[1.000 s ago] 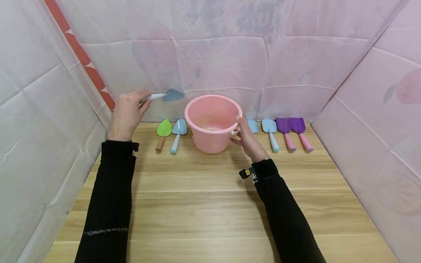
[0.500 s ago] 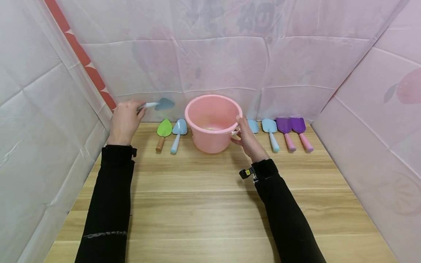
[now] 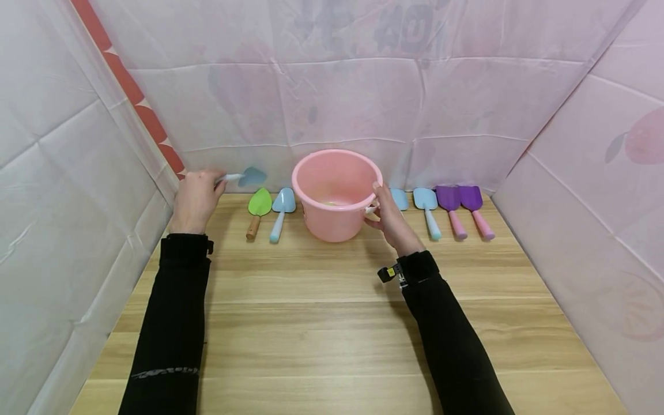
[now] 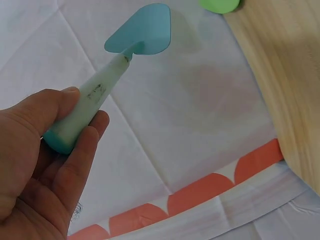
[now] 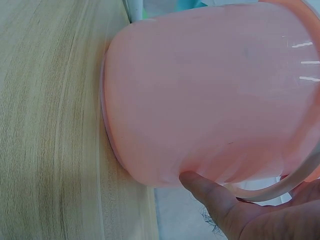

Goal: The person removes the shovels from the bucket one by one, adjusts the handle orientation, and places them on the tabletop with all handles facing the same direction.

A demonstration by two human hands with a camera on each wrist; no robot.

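Where the wooden table (image 3: 332,323) meets the far pink sheeting, we list a round pink plastic bucket (image 3: 336,193) standing upright at the far centre. Our right hand (image 3: 390,218) rests on its right side, thumb pressed to the wall and fingers curled at the pale handle; the right wrist view confirms the thumb on the bucket wall (image 5: 210,100). Our left hand (image 3: 196,199) is at the far left, raised above the table, its thumb and fingers pinching the pale handle of a small blue plastic toy shovel (image 3: 244,176), whose blade points right toward the bucket; the left wrist view shows the same shovel (image 4: 117,65) held clear of the sheeting.

Lying on the table, left of the bucket: a green-bladed shovel with a wooden handle (image 3: 257,208) and a light-blue shovel (image 3: 280,210). Right of the bucket: a light-blue shovel partly hidden by the hand (image 3: 399,199), another light-blue shovel (image 3: 427,208), and two purple shovels with pink handles (image 3: 461,208), side by side.
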